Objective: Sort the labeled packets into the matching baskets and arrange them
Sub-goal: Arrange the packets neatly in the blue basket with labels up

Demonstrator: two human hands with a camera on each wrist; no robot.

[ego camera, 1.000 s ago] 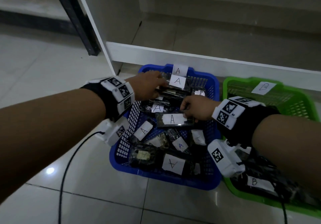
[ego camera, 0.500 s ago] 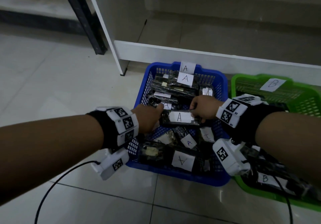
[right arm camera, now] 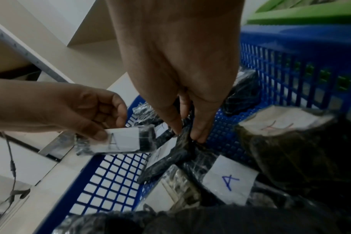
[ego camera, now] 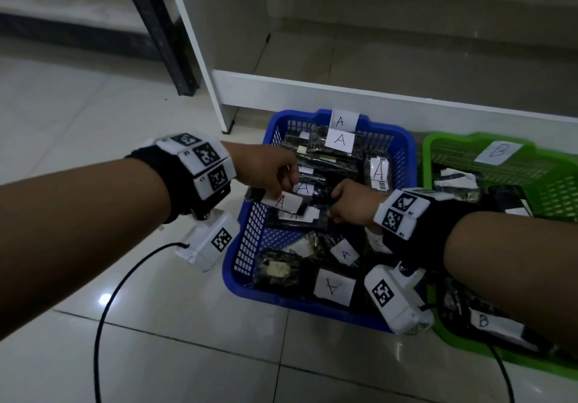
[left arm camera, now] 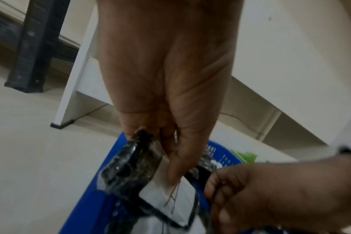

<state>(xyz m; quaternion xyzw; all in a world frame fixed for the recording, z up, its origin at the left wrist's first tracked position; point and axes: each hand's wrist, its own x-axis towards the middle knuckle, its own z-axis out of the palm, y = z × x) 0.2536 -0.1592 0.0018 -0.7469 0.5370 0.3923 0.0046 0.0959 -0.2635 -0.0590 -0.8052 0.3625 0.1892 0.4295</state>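
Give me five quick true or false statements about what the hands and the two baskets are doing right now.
1. The left hand pinches a packet labeled A. True.
2. The right hand is inside the green basket. False: it pinches a dark packet in the blue basket.
3. The blue basket's tag reads B. False: A.
4. The green basket holds a B packet. True.
5. Both baskets sit on a table. False: tiled floor.

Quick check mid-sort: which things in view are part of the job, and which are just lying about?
Part of the job:
- blue basket tagged A
- green basket tagged B
- A packet gripped by left hand
- dark packet pinched by right hand

Lying about:
- white shelf unit
- black post
- floor cable
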